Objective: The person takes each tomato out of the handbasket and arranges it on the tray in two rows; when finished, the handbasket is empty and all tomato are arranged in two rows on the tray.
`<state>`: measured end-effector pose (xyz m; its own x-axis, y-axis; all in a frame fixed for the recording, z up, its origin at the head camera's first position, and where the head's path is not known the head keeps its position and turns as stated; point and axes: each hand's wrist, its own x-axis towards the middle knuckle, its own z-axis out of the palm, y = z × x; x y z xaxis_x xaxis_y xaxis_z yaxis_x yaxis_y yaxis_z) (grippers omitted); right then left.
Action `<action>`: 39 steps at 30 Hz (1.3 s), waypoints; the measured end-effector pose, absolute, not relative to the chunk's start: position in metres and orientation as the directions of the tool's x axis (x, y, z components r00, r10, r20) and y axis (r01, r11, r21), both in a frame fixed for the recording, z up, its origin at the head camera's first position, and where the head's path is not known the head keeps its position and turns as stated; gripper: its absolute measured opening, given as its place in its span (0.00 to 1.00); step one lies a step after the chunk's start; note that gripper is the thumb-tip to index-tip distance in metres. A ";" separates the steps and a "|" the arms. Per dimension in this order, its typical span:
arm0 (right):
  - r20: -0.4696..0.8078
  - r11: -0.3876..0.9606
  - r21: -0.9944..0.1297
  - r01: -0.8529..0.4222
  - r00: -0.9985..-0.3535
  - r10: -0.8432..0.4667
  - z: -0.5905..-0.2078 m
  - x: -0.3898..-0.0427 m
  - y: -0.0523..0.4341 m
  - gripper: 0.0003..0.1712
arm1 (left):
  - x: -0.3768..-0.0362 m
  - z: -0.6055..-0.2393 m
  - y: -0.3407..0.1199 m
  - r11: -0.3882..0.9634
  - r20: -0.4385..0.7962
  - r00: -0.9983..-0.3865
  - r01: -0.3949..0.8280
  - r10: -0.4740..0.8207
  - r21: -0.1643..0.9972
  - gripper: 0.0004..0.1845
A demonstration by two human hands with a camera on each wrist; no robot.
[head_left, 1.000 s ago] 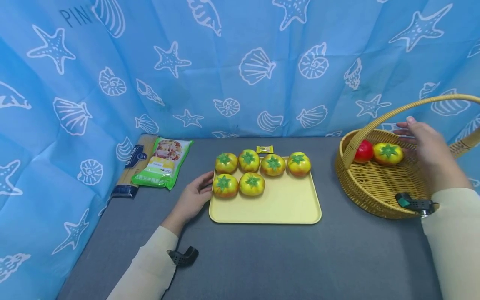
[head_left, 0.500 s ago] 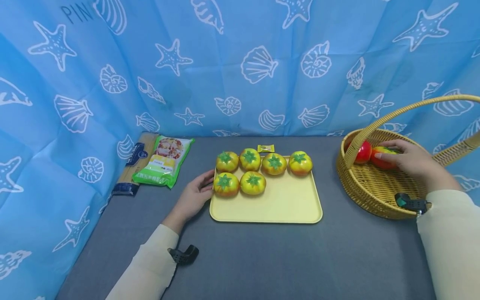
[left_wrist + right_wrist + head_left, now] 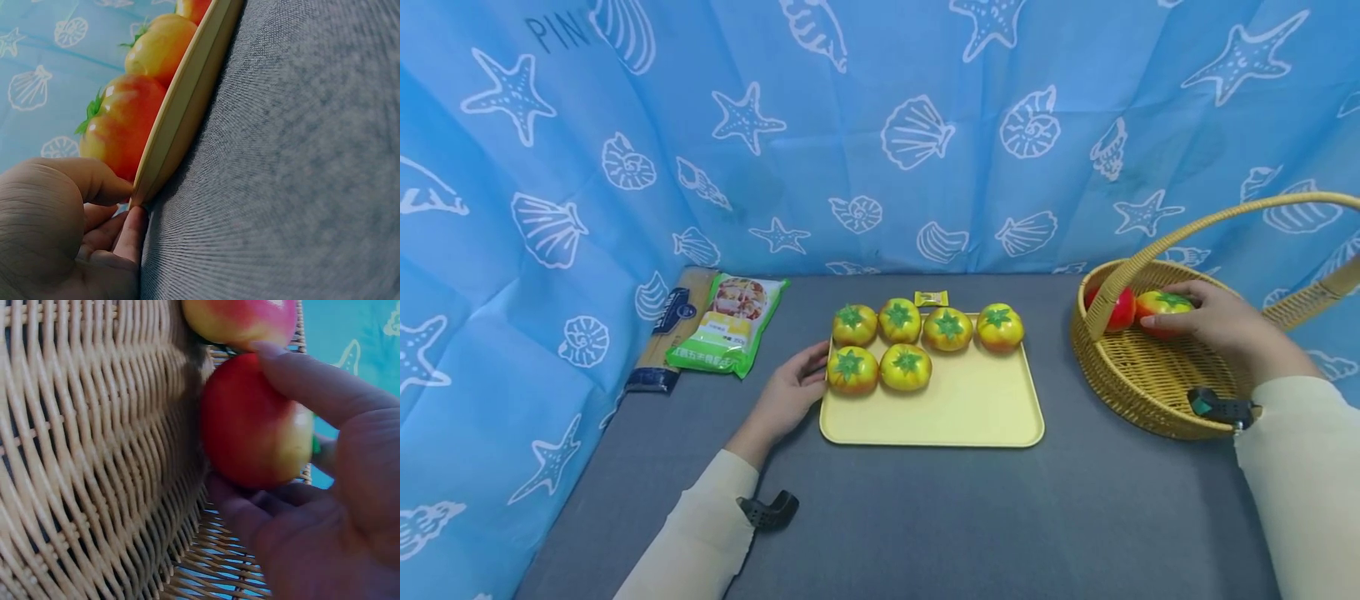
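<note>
Inside the wicker basket [image 3: 1150, 400], my right hand [image 3: 1228, 327] grips a yellow-and-red tomato [image 3: 1157, 308], thumb on one side and fingers round the other. In the right wrist view this tomato [image 3: 250, 425] lies low by the woven basket bottom, right beside a red-and-yellow fruit [image 3: 244, 319]. My left hand [image 3: 786, 396] pinches the left rim of a pale yellow tray [image 3: 970, 417] between thumb and fingers. Several tomatoes with green leafy tops stand on the tray in two rows, the nearest tomato [image 3: 125, 125] close to my left thumb.
A green-and-white food packet [image 3: 722, 329] overlaps a pack of spaghetti [image 3: 658, 350] at the left. A small yellow wrapped packet [image 3: 931, 298] lies just behind the tray. The basket's tall handle [image 3: 1232, 208] arches over my right hand. A blue shell-print curtain [image 3: 865, 125] hangs behind.
My right hand has come down from the basket's far right side and taken hold of the tomato, which has tipped and shifted slightly left. The left hand stays on the tray rim.
</note>
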<state>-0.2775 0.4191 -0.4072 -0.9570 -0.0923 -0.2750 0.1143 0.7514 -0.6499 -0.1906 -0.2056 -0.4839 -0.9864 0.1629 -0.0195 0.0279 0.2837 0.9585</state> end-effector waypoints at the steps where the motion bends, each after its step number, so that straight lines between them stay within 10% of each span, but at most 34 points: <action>1: -0.270 0.760 -0.642 0.103 -0.958 -0.098 -0.405 -0.277 0.419 0.60 | -0.191 -0.484 -0.205 0.284 -0.019 -0.987 0.028 0.163 0.958 0.36; 39: -0.009 0.800 -0.594 -0.084 -0.994 -0.111 -0.336 -0.208 0.372 0.50 | -0.190 -0.485 -0.208 0.280 -0.010 -0.984 0.041 0.179 0.959 0.35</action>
<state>-0.2082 0.3721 -0.3361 -0.9938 -0.1112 -0.0092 -0.0841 0.8002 -0.5938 -0.1895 -0.2079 -0.4847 -0.9837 0.1793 -0.0102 0.0410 0.2797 0.9592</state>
